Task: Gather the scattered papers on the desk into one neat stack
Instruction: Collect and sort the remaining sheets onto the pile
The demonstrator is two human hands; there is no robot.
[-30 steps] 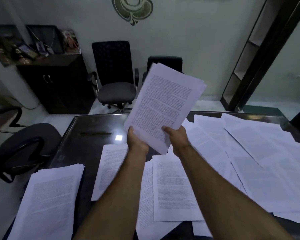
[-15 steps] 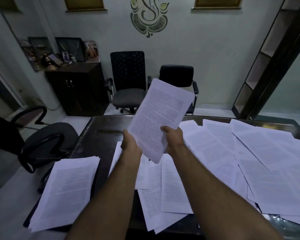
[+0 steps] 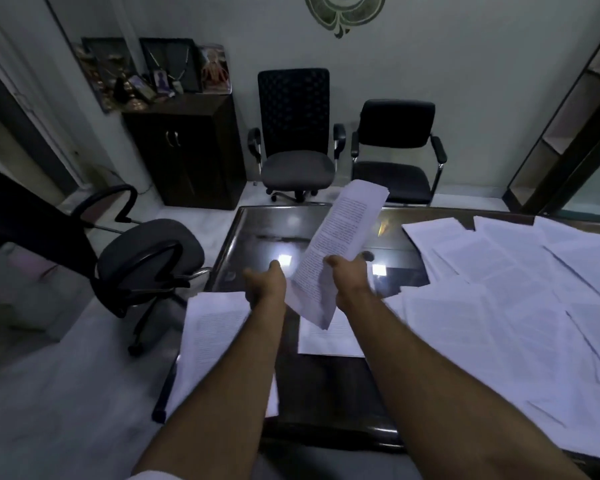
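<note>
I hold a bundle of printed sheets tilted upright above the dark glass desk. My right hand grips its right edge. My left hand is at its lower left edge; whether it still grips is unclear. A stack of papers lies at the desk's left edge, partly hidden by my left forearm. Another sheet lies flat below the bundle. Many loose sheets cover the right half of the desk, overlapping each other.
A black swivel chair stands close to the desk's left side. Two more chairs and a dark cabinet with framed pictures stand against the far wall. A shelf unit rises at the right.
The view has swung left and the held bundle has turned edge-on, looking narrower. The bundle has come over the desk's left part, nearer the stack at the left edge.
</note>
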